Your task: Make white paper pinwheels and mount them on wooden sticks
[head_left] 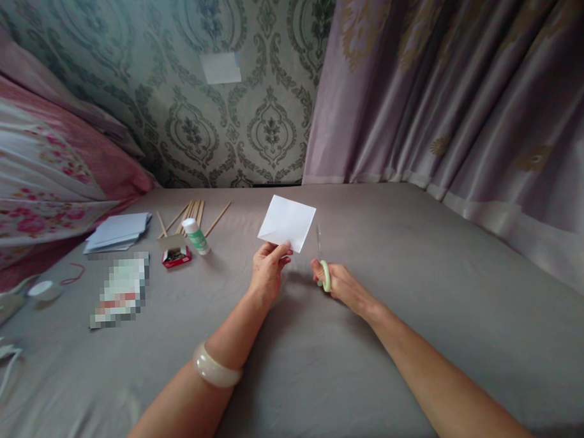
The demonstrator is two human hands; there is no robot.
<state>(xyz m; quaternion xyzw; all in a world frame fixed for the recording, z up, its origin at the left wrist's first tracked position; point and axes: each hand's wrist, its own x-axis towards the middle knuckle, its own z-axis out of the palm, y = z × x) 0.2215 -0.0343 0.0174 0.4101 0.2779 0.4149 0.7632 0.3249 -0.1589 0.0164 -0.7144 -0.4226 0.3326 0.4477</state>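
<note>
Holds one white paper [288, 221] by its lower edge in the left hand [267, 271], gripping it above the middle of the tabletop [421, 342]. Grips one pair of scissors [326, 275] by its pale green handles in the right hand [341, 284], just beside the paper, blades pointing away. Wears one bangle [215, 367] on the left forearm. Has, to the left, a glue stick [197, 237] standing partly in front of several sticks [196, 213], too overlapped to count surely. Shows, farther left, one stack [117, 231] of white sheets, one pixelated packet [122, 289] nearer, then one red string [74, 278], one round white thing [44, 291] and one power strip [5, 311] at the edge. Includes one open red box [177, 264] near the glue stick, holding small dark pieces, too small to identify or count.
</note>
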